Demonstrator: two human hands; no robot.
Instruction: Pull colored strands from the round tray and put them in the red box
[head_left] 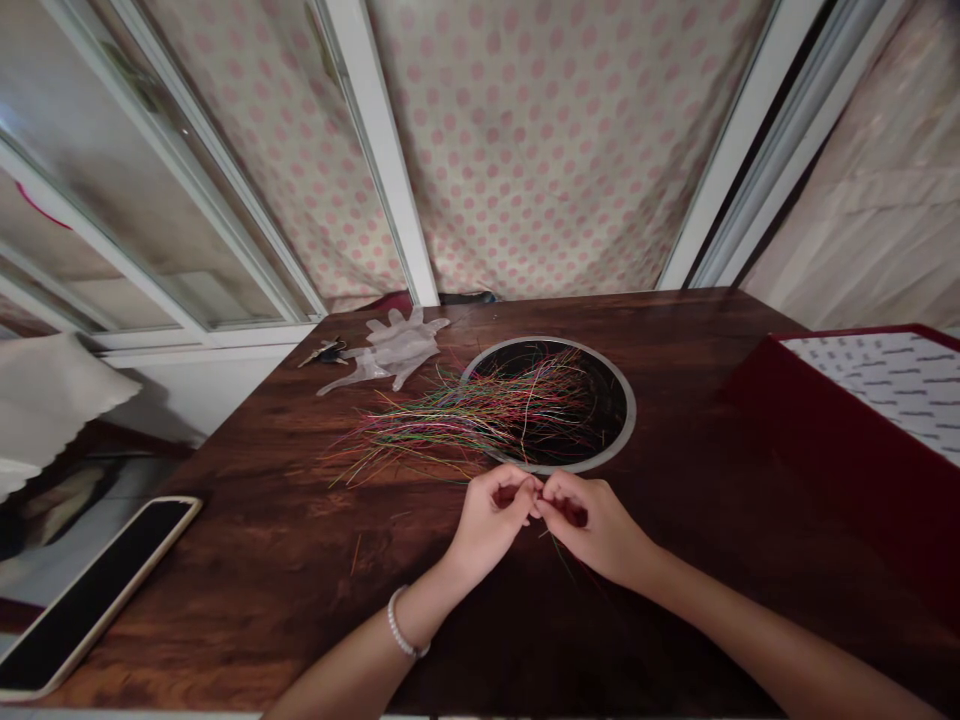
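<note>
Both my hands meet above the dark wooden table, just in front of a round black tray with a grey rim (pixel 631 405). My left hand (pixel 495 515), with a white beaded bracelet (pixel 397 622) at the wrist, is closed in a pinch. My right hand (pixel 592 520) pinches too, its fingertips touching the left ones. Thin coloured wires (pixel 559 550) run between the fingertips, and their ends trail below; how they lie inside the fingers is hidden. Beyond my hands, a loose bundle of multicoloured thin wires (pixel 450 425) lies partly on the tray and partly on the table (pixel 300 560).
A clear plastic glove (pixel 397 348) and some keys (pixel 327 352) lie at the back left. A phone (pixel 97 590) rests at the left edge. On the right stands an open dark red box or folder (pixel 810 450) with a white printed inside. Behind hangs a dotted curtain (pixel 555 150).
</note>
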